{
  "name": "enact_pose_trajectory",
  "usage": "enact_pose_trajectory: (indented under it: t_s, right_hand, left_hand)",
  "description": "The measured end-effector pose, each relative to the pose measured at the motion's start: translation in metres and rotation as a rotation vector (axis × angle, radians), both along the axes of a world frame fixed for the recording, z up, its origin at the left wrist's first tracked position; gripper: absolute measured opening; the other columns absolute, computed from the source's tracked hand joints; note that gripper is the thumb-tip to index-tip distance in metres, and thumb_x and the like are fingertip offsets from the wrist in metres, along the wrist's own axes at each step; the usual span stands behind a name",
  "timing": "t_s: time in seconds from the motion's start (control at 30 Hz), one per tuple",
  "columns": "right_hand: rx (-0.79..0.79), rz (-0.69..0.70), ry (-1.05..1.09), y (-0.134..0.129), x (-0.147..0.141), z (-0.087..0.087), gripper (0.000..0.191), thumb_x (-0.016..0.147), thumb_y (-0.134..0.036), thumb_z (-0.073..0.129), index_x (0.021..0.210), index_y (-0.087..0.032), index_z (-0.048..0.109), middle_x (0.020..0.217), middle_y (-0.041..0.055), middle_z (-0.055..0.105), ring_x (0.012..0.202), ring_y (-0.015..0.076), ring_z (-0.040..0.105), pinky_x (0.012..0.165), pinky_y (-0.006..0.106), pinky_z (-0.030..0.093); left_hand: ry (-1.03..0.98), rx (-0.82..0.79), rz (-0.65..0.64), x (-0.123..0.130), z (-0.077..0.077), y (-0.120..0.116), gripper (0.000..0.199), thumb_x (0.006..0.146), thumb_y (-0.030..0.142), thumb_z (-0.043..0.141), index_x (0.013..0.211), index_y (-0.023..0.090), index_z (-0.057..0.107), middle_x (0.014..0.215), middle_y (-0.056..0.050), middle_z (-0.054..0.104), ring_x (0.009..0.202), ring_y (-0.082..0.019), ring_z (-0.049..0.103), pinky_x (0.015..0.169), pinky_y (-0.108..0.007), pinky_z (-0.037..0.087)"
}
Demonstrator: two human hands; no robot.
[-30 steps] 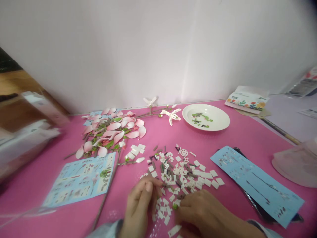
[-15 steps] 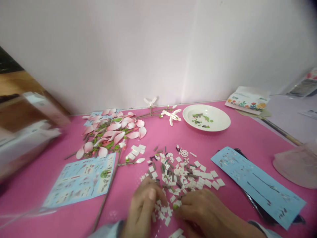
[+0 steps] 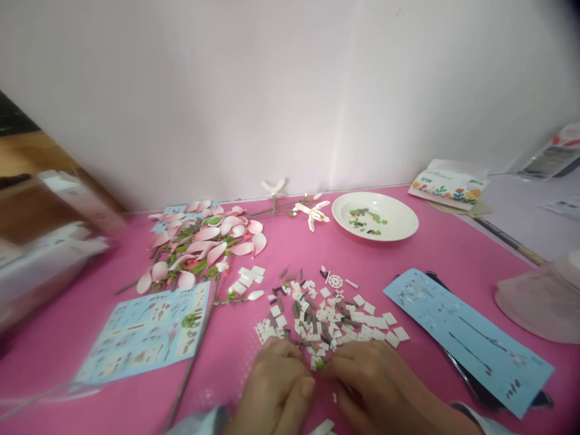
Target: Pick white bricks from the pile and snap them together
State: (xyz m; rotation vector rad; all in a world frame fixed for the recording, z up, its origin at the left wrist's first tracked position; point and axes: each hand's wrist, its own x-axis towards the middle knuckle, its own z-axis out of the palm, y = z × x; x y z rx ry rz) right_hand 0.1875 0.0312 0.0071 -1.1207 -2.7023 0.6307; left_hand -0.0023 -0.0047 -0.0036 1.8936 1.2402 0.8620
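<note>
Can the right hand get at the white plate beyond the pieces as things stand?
Probably yes. The right hand rests at the near edge of the pile of small white pieces, which lies between it and the white plate. The pile is low, so the hand could likely pass over it, then across the pink mat.

Small white plastic bricks [image 3: 328, 317] are catching the light with a smooth, glossy finish on a matt pink mat [image 3: 113, 314]. To the far right, a white ceramic plate [image 3: 401, 225] is gleaming, and to the far left, plastic petals [image 3: 208, 251] are showing a soft satin sheen. Near the right, a blue paper sheet [image 3: 466, 338] is looking thin and matt.
</note>
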Motion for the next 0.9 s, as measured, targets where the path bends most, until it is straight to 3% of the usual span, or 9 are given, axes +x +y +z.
enact_pose_trajectory:
  t_s: [0.23, 0.43, 0.57, 0.77, 0.9]
  right_hand:
    - [0.013, -0.041, 0.006, 0.0, 0.001, -0.002, 0.018, 0.072, -0.004, 0.052, 0.065, -0.019, 0.057, 0.061, -0.0012, 0.063, 0.055, 0.014, 0.054, 0.052, 0.028, 0.025]
    - [0.016, -0.118, 0.149, 0.003, 0.002, -0.001, 0.025, 0.075, -0.003, 0.047, 0.07, -0.02, 0.064, 0.062, 0.0005, 0.066, 0.057, 0.0146, 0.059, 0.055, 0.025, 0.034]
    - [-0.01, -0.226, 0.128, 0.007, 0.004, 0.001, 0.026, 0.078, -0.006, 0.047, 0.07, -0.02, 0.067, 0.061, 0.0008, 0.066, 0.057, 0.0145, 0.059, 0.056, 0.024, 0.035]
    - [-0.041, -0.323, 0.02, 0.009, 0.006, 0.004, 0.023, 0.078, -0.01, 0.049, 0.068, -0.021, 0.066, 0.06, 0.0006, 0.067, 0.056, 0.0156, 0.06, 0.053, 0.026, 0.029]
    - [-0.049, -0.332, -0.033, 0.01, 0.006, 0.002, 0.022, 0.078, -0.013, 0.049, 0.061, -0.02, 0.061, 0.058, 0.0003, 0.067, 0.053, 0.0147, 0.056, 0.051, 0.028, 0.022]
  left_hand:
    - [0.096, 0.107, -0.029, 0.001, 0.001, 0.0, 0.044, 0.097, 0.035, 0.029, 0.065, 0.018, 0.053, 0.066, -0.007, 0.059, 0.066, -0.02, 0.053, 0.071, -0.035, 0.04]
    - [0.098, 0.09, 0.024, 0.0, -0.001, -0.004, 0.04, 0.097, 0.033, 0.032, 0.064, 0.019, 0.049, 0.065, -0.004, 0.055, 0.066, -0.019, 0.052, 0.071, -0.033, 0.04]
    - [0.031, 0.039, 0.08, 0.0, 0.0, -0.004, 0.04, 0.098, 0.035, 0.032, 0.066, 0.019, 0.051, 0.067, -0.003, 0.054, 0.068, -0.019, 0.052, 0.069, -0.033, 0.04]
    - [-0.056, -0.007, 0.017, 0.002, 0.005, -0.001, 0.039, 0.096, 0.036, 0.035, 0.073, 0.018, 0.061, 0.073, -0.006, 0.058, 0.074, -0.021, 0.056, 0.071, -0.034, 0.042]
    - [-0.008, -0.076, 0.074, 0.002, 0.003, 0.001, 0.035, 0.095, 0.035, 0.039, 0.083, 0.019, 0.068, 0.079, -0.007, 0.061, 0.08, -0.023, 0.057, 0.076, -0.036, 0.042]
